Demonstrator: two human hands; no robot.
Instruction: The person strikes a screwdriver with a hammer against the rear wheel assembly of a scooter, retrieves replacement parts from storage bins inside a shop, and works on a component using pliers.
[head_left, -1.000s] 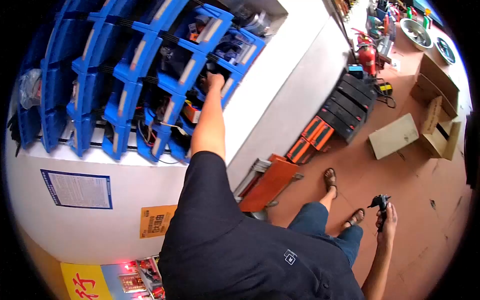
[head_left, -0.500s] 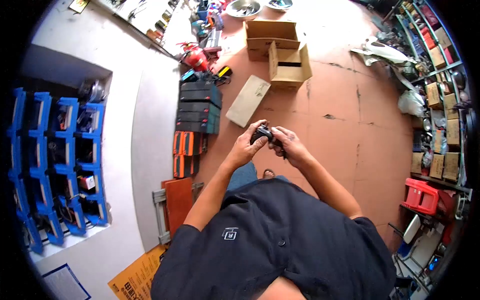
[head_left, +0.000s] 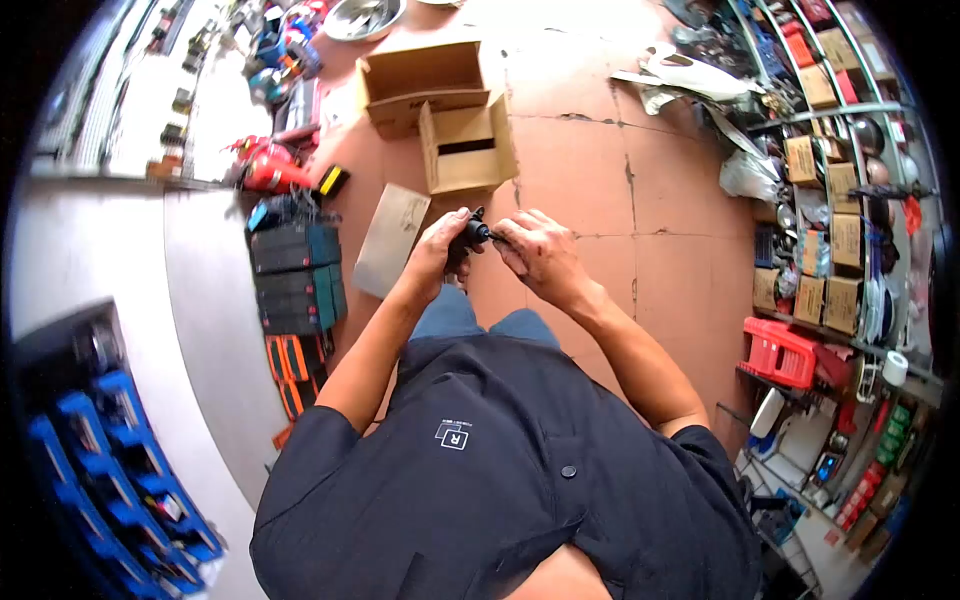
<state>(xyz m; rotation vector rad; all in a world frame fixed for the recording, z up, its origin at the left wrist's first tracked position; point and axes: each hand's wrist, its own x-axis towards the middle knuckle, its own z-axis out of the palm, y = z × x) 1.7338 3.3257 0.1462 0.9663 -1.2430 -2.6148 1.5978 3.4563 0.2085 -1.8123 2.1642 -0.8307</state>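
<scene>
In front of my body, my left hand (head_left: 440,250) is wrapped round a small black device (head_left: 474,233) with a round end that faces right. My right hand (head_left: 543,256) is close beside it, its thumb and fingers pinched at the device's right end. A thin dark piece seems to be between those fingertips, but it is too small to make out. Both hands are above the tiled floor (head_left: 580,180), at the height of my lap.
Open cardboard boxes (head_left: 465,150) and a flat light box (head_left: 392,240) lie on the floor ahead. Black cases (head_left: 295,280) and a fire extinguisher (head_left: 272,172) stand at the left. Blue bins (head_left: 110,440) are lower left. Shelves (head_left: 840,325) with a red basket (head_left: 780,352) line the right.
My left hand has left the blue bins and joined my right hand at the black device. The view has swung toward the right-hand shelves. The device is now gripped by my left hand.
</scene>
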